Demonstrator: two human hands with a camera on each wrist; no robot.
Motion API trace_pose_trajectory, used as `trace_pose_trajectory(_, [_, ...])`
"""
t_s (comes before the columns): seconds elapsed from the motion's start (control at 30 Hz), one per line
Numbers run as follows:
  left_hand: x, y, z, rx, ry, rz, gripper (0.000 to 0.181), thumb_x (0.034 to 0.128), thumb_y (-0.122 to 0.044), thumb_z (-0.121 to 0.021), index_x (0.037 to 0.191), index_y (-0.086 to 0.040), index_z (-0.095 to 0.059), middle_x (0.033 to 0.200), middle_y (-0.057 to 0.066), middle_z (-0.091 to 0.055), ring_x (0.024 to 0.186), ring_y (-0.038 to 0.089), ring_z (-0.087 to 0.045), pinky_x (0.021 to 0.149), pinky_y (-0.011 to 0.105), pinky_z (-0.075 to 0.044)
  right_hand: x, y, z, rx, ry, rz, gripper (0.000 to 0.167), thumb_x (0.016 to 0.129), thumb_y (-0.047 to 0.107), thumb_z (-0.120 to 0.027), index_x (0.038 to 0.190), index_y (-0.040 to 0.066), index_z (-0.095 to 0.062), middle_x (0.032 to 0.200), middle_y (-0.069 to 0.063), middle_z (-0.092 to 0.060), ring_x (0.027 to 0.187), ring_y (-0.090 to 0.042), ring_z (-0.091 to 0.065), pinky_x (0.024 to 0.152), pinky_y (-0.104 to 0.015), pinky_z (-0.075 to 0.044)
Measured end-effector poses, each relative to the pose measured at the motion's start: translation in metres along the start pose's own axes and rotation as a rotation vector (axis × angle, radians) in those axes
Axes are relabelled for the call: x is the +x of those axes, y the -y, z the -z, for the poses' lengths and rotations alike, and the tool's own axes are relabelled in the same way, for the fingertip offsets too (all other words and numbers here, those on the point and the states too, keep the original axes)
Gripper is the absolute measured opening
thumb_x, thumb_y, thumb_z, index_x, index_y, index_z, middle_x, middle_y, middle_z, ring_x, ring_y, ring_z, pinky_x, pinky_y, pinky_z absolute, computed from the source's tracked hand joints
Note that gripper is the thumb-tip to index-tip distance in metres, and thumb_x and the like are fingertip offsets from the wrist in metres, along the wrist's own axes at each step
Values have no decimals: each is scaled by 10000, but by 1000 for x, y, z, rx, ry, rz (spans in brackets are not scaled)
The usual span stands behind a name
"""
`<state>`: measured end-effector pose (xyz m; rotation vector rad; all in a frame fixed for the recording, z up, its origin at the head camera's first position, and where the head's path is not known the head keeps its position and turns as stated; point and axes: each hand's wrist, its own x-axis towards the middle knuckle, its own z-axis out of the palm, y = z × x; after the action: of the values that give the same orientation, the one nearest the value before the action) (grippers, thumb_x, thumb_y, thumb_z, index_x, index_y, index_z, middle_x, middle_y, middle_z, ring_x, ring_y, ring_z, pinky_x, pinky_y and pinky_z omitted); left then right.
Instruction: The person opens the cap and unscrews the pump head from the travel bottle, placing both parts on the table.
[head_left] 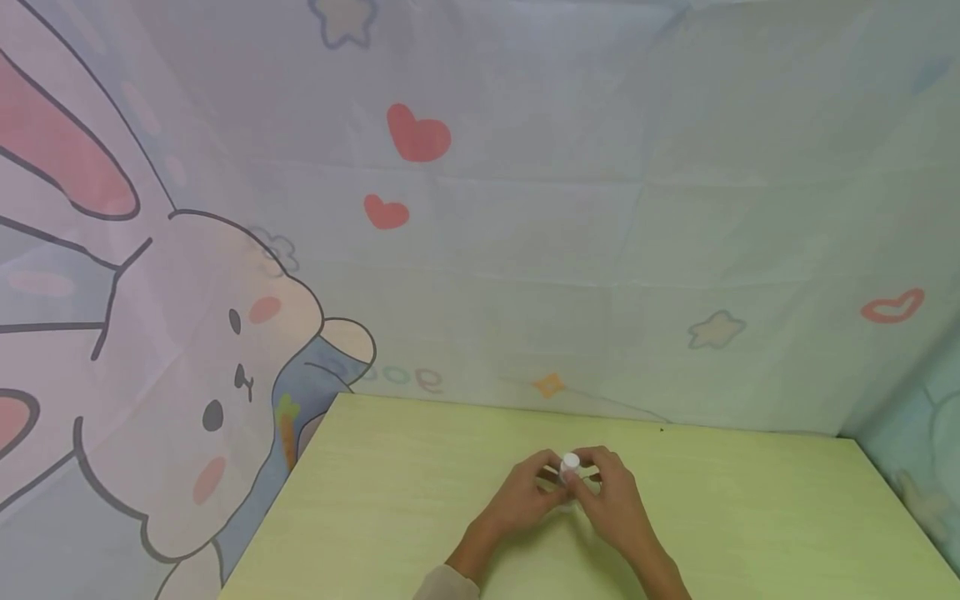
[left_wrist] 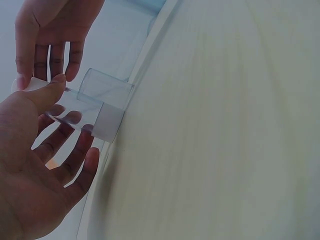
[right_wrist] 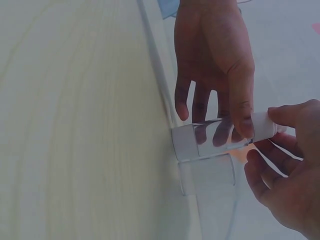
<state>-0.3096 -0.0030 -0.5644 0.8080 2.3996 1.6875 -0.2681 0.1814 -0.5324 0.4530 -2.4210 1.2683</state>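
A clear bottle with a white base and a white top stands upright on the table. My left hand grips its transparent body, thumb on one side and fingers on the other, as the left wrist view shows. At the upper end, my right hand pinches the white top between thumb and fingers. Right beside the bottle is a clear, empty-looking cap or cup, which neither hand holds. In the head view the hands mostly hide this clear piece and the bottle's lower part.
The pale yellow-green table extends to both sides of the hands. Behind it hangs a cloth backdrop printed with hearts and stars, with a large cartoon rabbit on the left. A tiny dark speck lies near the back edge.
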Motion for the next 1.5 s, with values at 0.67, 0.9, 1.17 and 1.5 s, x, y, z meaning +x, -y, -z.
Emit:
trace_pose_trajectory(0.67, [-1, -4, 1, -2, 5, 18, 223, 1009, -394, -749, 1120, -231, -646, 1262, -110, -649, 1180, 200, -653, 903, 272, -573, 1, 2, 0, 1, -12, -44, 206, 1002, 200, -771, 1158, 90, -693, 1116, 23, -671, 1090, -195, -601, 897, -375, -585])
trace_pose_trajectory(0.9, [-1, -4, 0, 2, 2, 30, 235, 1005, -409, -749, 1124, -232, -650, 1273, -100, -653, 1179, 199, -654, 891, 275, -576, 1, 1, 0, -6, -6, -30, 215, 997, 175, -774, 1173, 83, -692, 1104, 30, -675, 1080, -194, -610, 892, -386, -590])
trace_pose_trajectory(1.17, [-1, -6, 1, 6, -5, 50, 240, 1001, -425, -752, 1121, -240, -656, 1298, -58, -663, 1159, 243, -677, 845, 297, -599, 1, 2, 1, -11, -8, -23, 209, 983, 127, -779, 1171, 81, -698, 1088, 33, -676, 1065, -201, -618, 878, -376, -594])
trace_pose_trajectory(1.5, [-2, -6, 1, -1, -3, 30, 217, 1015, -387, -743, 1119, -219, -652, 1269, -74, -660, 1173, 230, -667, 885, 289, -587, 2, 1, 1, -13, -8, -1, 253, 991, 201, -785, 1192, 80, -690, 1133, 16, -677, 1084, -209, -612, 869, -390, -596])
